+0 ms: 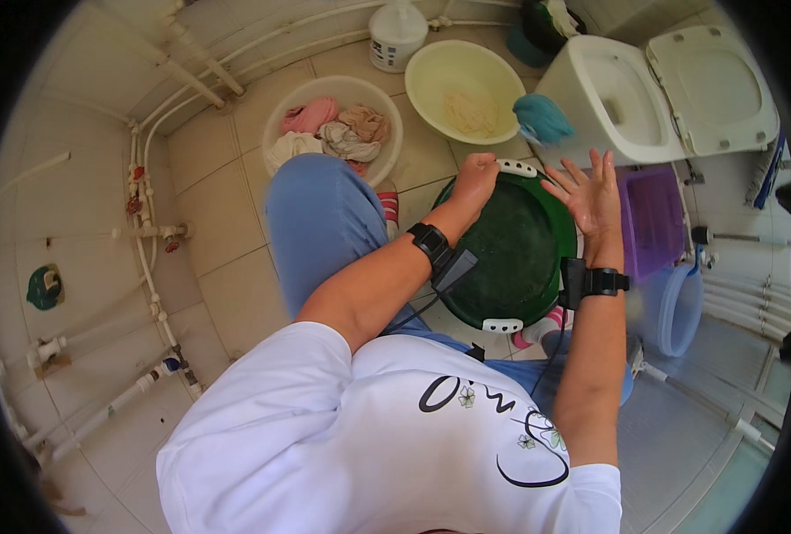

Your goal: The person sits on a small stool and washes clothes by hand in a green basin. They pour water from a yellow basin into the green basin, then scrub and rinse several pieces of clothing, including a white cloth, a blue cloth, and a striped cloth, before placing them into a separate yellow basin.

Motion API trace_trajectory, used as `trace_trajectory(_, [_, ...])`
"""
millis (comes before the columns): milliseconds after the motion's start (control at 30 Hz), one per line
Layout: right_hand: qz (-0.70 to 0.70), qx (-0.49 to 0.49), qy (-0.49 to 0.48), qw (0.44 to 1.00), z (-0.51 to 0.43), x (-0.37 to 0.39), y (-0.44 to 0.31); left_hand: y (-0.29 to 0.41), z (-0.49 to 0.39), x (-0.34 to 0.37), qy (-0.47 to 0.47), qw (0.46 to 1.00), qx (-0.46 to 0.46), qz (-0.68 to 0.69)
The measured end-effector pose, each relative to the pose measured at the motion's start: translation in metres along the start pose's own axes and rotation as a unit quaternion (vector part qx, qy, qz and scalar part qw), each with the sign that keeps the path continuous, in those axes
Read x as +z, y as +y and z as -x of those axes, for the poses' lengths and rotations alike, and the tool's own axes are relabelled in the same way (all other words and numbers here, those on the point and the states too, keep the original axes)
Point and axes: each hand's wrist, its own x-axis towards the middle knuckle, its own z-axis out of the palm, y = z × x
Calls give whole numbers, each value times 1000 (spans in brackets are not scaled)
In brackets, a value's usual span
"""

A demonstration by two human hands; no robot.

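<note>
A round green plastic basin [509, 247] with white handles stands before me, and its inside looks dark and wet. My left hand [479, 180] is curled at its far rim, beside the far handle; whether the fingers grip the rim is unclear. Over the basin's right edge, my right hand [589, 197] is empty with its fingers spread. A bunched teal cloth [543, 120] is just beyond my right hand, beside the yellow basin's rim; whether it is in the air or resting on something cannot be told. The pale yellow basin [422, 100] holds a light cloth [470, 113].
Left of the yellow basin, a white basin [395, 143] holds pink, white and tan clothes [345, 133]. A white jug [397, 37] stands behind. To the right are a toilet [609, 110], a purple crate [649, 220] and a clear blue bucket [676, 310]. Pipes [145, 200] line the left wall.
</note>
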Motion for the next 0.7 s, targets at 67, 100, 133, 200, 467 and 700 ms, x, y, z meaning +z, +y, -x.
trace_trajectory(67, [76, 0, 16, 997, 4, 5, -1, 28, -4, -1, 28, 999, -3, 17])
trace_trajectory(100, [117, -10, 16, 993, 7, 3, 4, 44, -5, -1, 39, 999, 13, 35])
trace_trajectory(133, [130, 5, 5, 991, 13, -4, 9, 59, -6, 2, 60, 997, 21, 54])
trace_trajectory(200, [133, 55, 17, 989, 23, -24, 28, 92, -5, -2, 55, 993, 59, 81])
trace_trajectory(467, [61, 127, 102, 985, 59, -123, 77, 242, -40, -77, -14, 981, 169, 97])
trace_trajectory(700, [40, 144, 130, 980, 77, -146, 100, 184, -76, -298, 11, 855, 374, -359])
